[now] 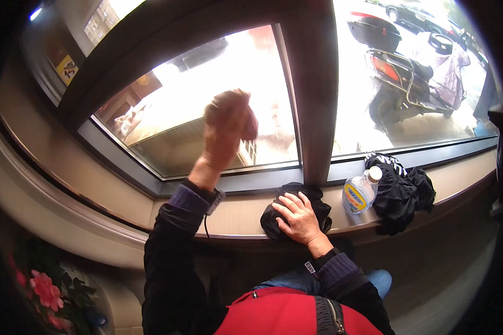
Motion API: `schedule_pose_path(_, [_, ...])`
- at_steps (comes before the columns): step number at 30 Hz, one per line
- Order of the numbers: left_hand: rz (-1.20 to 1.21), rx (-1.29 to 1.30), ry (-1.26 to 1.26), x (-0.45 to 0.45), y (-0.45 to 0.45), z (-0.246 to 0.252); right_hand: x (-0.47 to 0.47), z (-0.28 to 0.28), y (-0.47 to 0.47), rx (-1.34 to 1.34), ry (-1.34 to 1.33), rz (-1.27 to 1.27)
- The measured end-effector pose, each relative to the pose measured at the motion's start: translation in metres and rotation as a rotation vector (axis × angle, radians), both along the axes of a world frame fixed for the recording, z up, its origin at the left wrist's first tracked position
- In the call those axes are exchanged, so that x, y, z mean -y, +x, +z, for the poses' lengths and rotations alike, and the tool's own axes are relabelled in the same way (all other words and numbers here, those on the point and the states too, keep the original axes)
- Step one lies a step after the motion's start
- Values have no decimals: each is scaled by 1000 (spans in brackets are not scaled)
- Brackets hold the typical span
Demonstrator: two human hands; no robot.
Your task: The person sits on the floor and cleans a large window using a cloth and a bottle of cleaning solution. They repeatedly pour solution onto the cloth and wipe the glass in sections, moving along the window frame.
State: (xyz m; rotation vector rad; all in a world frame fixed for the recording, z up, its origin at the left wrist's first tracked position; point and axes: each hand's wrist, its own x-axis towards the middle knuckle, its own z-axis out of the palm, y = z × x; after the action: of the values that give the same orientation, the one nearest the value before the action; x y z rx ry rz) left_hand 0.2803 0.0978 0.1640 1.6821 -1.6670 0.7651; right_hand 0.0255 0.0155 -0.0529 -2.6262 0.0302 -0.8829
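My left hand is raised in front of the left window pane and blurred by motion. Its fingers are curled around what looks like a crumpled reddish cloth, mostly hidden by the hand. Whether the cloth touches the glass I cannot tell. On the window sill, my right hand lies with fingers spread on a bundle of black fabric. To its right stands a clear plastic bottle with a white cap and a yellow-and-blue label, upright beside a second black fabric bundle with white lettering.
A dark window post divides the panes. Outside the right pane is a parked scooter with a top case. Pink flowers with leaves stand at lower left, near a pale curved surface. The sill ends in a rounded front edge.
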Motion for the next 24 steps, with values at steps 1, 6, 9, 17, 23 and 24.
schedule_pose_path(1, [17, 21, -74, 3, 10, 18, 0, 0, 0, -2, 9, 0])
schedule_pose_path(6, [302, 351, -252, 17, 29, 58, 0, -3, 1, -2, 8, -11])
schedule_pose_path(9, [83, 80, -161, 12, 3, 19, 0, -4, 0, -9, 30, -11])
schedule_pose_path(17, [63, 220, -173, 6, 5, 40, 1, -2, 0, 5, 16, -12])
schedule_pose_path(23, [117, 254, -212, 30, 10, 54, 0, -4, 1, -5, 15, -16])
schedule_pose_path(24, [133, 314, -119, 29, 1, 38, 0, -5, 1, -9, 10, -17])
